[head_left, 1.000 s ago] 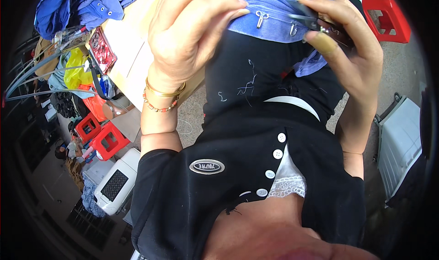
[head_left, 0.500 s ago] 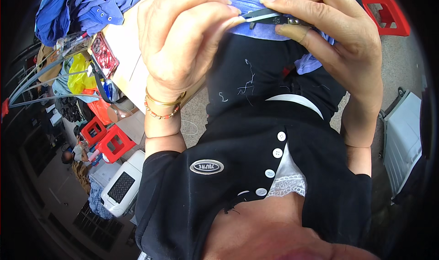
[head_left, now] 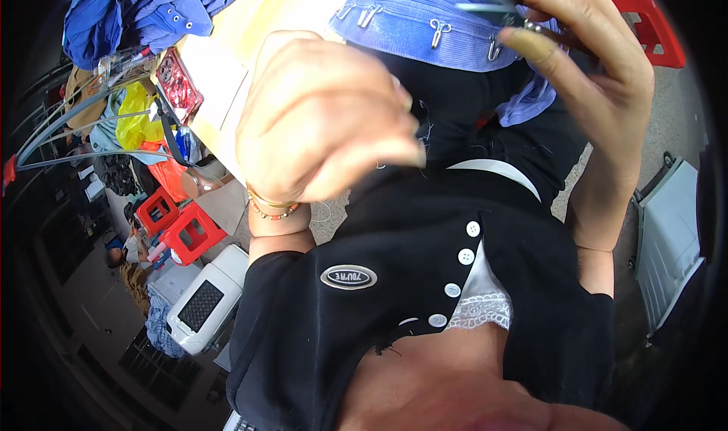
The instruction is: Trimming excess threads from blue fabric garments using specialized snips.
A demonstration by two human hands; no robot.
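My right hand (head_left: 584, 44) holds a pair of small thread snips (head_left: 493, 8) by the handle, the blades pointing left over a blue ribbed garment (head_left: 409, 33). A tan covering wraps the thumb's tip. Several metal hooks (head_left: 439, 33) are fixed along the garment's lower band, which lies over my black-clothed thighs. My left hand (head_left: 326, 116), blurred by motion, is curled in front of my lap, away from the garment. Its thumb and fingers are drawn in; whatever they may pinch is too smeared to make out. Loose pale threads (head_left: 426, 120) cling to my trousers.
A light table (head_left: 227, 59) stands at the left, with piled blue garments (head_left: 152, 14) and a red patterned phone-like case (head_left: 178, 86). Red stools (head_left: 193, 236) and a white bin (head_left: 206, 302) are at the lower left. Another red stool (head_left: 652, 21) and a grey panel (head_left: 667, 241) stand right.
My left hand has come away from the snips, downward and toward my body. My right hand has shifted slightly right and up with the snips, uncovering the garment's row of hooks.
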